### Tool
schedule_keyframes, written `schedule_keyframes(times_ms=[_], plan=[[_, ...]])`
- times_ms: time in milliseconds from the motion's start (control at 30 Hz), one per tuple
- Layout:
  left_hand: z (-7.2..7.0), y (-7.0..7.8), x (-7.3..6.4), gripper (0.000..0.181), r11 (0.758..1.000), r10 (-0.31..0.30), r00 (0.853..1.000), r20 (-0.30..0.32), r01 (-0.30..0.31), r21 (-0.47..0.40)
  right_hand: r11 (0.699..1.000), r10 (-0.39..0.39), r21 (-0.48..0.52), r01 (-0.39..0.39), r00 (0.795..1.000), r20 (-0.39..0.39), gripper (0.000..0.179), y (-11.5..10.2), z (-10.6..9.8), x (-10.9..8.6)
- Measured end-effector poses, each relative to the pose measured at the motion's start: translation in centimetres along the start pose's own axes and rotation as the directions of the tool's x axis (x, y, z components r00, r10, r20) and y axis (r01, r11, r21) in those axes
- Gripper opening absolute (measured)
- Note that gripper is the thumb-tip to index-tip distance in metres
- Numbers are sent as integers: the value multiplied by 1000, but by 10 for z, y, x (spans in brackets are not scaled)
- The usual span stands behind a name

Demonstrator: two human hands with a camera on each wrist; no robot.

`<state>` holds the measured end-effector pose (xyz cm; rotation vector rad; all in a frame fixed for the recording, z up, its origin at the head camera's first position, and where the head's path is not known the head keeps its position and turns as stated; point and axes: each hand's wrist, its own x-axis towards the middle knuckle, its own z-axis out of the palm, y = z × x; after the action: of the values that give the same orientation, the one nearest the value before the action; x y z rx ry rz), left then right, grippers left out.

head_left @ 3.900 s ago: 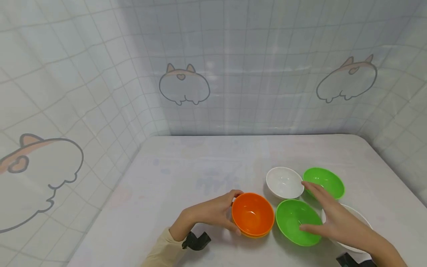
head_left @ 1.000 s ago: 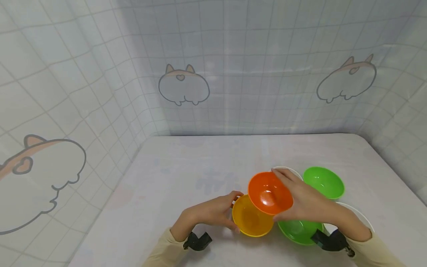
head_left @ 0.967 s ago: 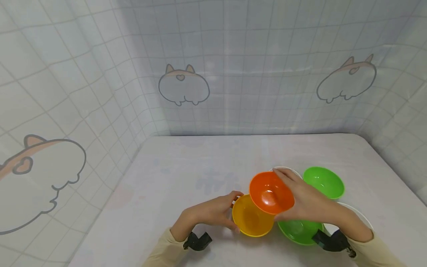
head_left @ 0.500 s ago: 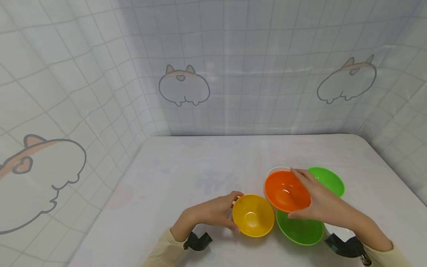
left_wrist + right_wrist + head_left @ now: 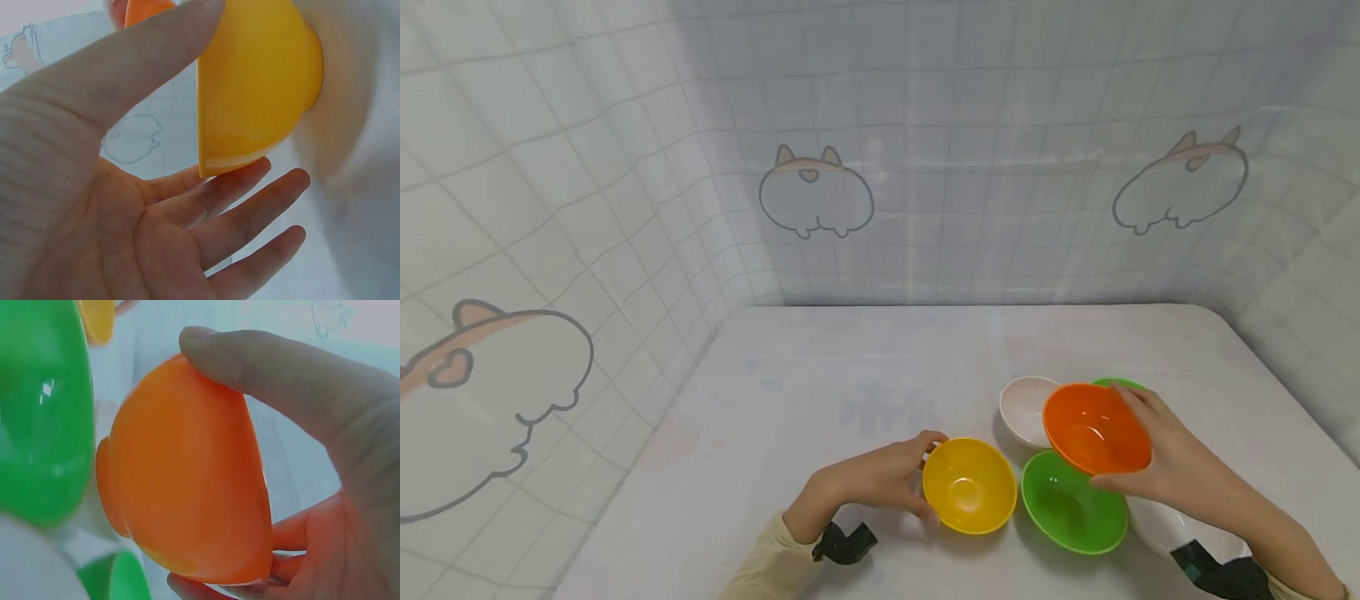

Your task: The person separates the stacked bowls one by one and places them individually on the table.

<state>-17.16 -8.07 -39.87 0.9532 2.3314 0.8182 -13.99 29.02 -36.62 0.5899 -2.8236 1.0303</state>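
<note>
My left hand holds a yellow bowl that stands upright on the table, thumb on the near side and fingers on the far side. In the left wrist view the thumb lies over the yellow bowl's wall and a fingertip touches its rim. Up in the air, my right hand grips an orange bowl between thumb and fingers. The right wrist view shows that orange bowl from the side. Beneath and nearer to me stands a green bowl, partly covered by the orange one.
A white bowl stands behind the near green bowl. Mostly hidden behind the orange bowl and right hand is another green bowl. A second white bowl sits under the right forearm. Grid-patterned curtains border the table.
My right hand has lifted the orange bowl out of the yellow one and carried it to the right, above the other bowls. The left hand has stayed at the yellow bowl.
</note>
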Motion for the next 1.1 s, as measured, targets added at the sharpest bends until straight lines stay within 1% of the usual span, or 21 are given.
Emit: schedule_keyframes(times_ms=[67,167,233,367,433,600,767,867,1100], plan=[[0,0,0,91,1000,-2,1000,1,2,6,1000,15,-10,-15,1000,-22,112,6,-4,-5],[1,0,-1,91,1000,-5,1000,4,5,1,997,60,-48,-62,997,-45,117,14,-10,-12],[1,0,-2,91,1000,-11,1000,5,11,-8,993,89,-77,-93,994,-64,120,20,-12,-16],[1,0,-3,91,1000,-12,1000,4,13,-17,984,137,-106,-146,986,-92,123,28,-16,-24],[2,0,-3,91,1000,-9,1000,3,9,-16,981,144,-113,-157,983,-111,123,33,-19,-27],[2,1,-4,91,1000,-2,1000,5,2,-11,972,185,-122,-201,974,-131,121,41,-26,-35],[2,2,-5,92,1000,-9,1000,8,9,-15,960,227,-131,-247,962,-149,117,50,-33,-41],[3,3,-5,91,1000,-12,1000,7,12,-15,958,238,-125,-260,957,-162,115,55,-37,-45],[4,3,-5,90,1000,-9,1000,7,9,-7,932,303,-133,-336,928,-217,117,67,-40,-49]])
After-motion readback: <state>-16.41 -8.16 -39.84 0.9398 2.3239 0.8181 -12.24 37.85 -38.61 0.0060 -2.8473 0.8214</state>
